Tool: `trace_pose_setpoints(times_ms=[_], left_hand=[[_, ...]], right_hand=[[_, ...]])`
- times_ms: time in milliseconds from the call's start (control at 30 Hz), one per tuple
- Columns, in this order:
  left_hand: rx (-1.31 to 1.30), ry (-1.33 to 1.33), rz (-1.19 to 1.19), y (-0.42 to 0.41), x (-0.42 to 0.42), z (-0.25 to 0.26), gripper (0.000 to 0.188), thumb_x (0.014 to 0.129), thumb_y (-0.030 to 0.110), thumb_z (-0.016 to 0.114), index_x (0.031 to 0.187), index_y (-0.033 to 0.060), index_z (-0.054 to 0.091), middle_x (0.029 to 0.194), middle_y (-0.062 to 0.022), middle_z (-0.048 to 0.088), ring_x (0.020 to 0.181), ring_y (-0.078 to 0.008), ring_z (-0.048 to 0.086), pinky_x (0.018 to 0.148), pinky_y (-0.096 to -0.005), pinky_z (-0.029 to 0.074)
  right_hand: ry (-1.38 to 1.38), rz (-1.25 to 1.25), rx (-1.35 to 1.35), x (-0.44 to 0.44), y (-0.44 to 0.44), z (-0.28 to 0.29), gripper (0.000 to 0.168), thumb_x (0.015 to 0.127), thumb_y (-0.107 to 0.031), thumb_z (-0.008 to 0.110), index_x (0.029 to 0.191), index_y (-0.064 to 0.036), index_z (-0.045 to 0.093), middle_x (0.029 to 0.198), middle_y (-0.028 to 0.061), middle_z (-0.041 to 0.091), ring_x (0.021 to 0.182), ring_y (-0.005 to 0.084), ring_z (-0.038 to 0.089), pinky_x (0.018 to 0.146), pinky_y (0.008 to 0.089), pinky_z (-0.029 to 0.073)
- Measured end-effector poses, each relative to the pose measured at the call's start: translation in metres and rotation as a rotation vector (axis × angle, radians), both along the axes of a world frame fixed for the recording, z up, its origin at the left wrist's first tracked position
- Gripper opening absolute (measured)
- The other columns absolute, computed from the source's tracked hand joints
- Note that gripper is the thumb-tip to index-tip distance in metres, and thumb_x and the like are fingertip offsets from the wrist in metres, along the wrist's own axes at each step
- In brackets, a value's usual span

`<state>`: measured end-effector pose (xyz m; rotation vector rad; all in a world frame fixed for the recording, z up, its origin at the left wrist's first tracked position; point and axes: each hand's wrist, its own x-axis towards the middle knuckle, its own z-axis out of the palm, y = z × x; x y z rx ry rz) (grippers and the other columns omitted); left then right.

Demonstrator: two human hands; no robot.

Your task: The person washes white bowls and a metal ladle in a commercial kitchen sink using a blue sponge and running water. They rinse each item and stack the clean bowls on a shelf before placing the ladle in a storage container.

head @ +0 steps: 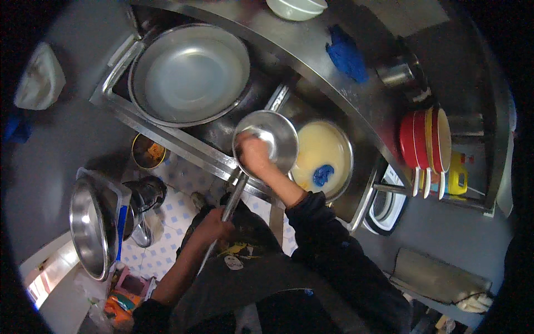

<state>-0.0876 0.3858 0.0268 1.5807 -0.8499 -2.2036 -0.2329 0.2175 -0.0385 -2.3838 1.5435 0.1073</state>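
My left hand (215, 229) is closed around the long metal handle (238, 194) of a large ladle-like scoop. The scoop's round stainless bowl (281, 129) is held over the sink's front rim, its inside facing up. My right hand (252, 154) reaches into the bowl, blurred, with its fingers against the inner wall; whether it holds a scrubber is hidden. Right of the bowl, a metal basin (350, 158) holds cloudy yellowish liquid with a blue cloth or scrubber (323, 174) in it. At the upper left sits a wide metal basin (132, 83) with clear-looking water.
A steel shelf (292, 41) curves behind the sink, bearing a blue cloth (345, 54) and a white bowl (297, 10). Red pans (413, 137) with white handles are stacked at the right. A steel bowl (89, 225) stands at the left. Below is a yellow-rimmed bucket (142, 160).
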Motion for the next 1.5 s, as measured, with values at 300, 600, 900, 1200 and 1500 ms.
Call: trace_pose_setpoints(times_ms=[300, 600, 900, 1200, 1500], left_hand=[[-0.037, 0.003, 0.09, -0.003, 0.007, 0.01, 0.028, 0.065, 0.006, 0.054, 0.091, 0.0018, 0.046, 0.057, -0.0037, 0.047, 0.042, -0.0126, 0.046, 0.037, -0.0256, 0.036], [-0.177, -0.051, 0.058, 0.006, 0.003, 0.003, 0.031, 0.063, 0.006, 0.055, 0.093, 0.0006, 0.047, 0.059, -0.0035, 0.046, 0.049, -0.0123, 0.047, 0.044, -0.0279, 0.038], [-0.05, -0.038, 0.091, 0.001, 0.008, 0.007, 0.035, 0.061, 0.008, 0.054, 0.093, -0.0011, 0.046, 0.063, -0.0062, 0.047, 0.053, -0.0138, 0.048, 0.048, -0.0276, 0.039], [-0.077, -0.071, -0.01, -0.012, -0.003, 0.019, 0.045, 0.06, 0.008, 0.055, 0.103, -0.0002, 0.044, 0.069, -0.0079, 0.049, 0.059, -0.0145, 0.049, 0.052, -0.0289, 0.04], [-0.322, -0.157, -0.037, -0.004, -0.013, 0.006, 0.045, 0.061, 0.008, 0.055, 0.104, 0.0004, 0.043, 0.072, -0.0076, 0.05, 0.063, -0.0134, 0.048, 0.055, -0.0272, 0.041]], right_hand=[[0.041, 0.084, -0.306, -0.004, -0.052, -0.007, 0.014, 0.065, -0.011, 0.054, 0.076, -0.005, 0.06, 0.072, 0.0139, 0.059, 0.06, 0.0282, 0.059, 0.051, 0.0375, 0.047], [0.203, 0.437, 0.233, -0.012, 0.004, 0.034, 0.014, 0.067, -0.012, 0.053, 0.076, -0.007, 0.063, 0.08, 0.0132, 0.06, 0.076, 0.027, 0.06, 0.065, 0.0391, 0.048], [0.156, 0.156, -0.112, -0.034, -0.046, -0.006, 0.013, 0.062, -0.016, 0.059, 0.07, -0.006, 0.061, 0.075, 0.0141, 0.06, 0.063, 0.0273, 0.06, 0.055, 0.037, 0.048], [0.094, 0.349, -0.067, -0.023, -0.025, -0.004, 0.012, 0.067, -0.01, 0.051, 0.068, -0.004, 0.061, 0.072, 0.0136, 0.06, 0.062, 0.0286, 0.06, 0.053, 0.0385, 0.048], [0.156, 0.309, 0.16, -0.067, 0.013, 0.001, 0.014, 0.059, -0.012, 0.059, 0.069, -0.001, 0.059, 0.071, 0.0166, 0.059, 0.066, 0.0314, 0.058, 0.06, 0.0406, 0.047]])
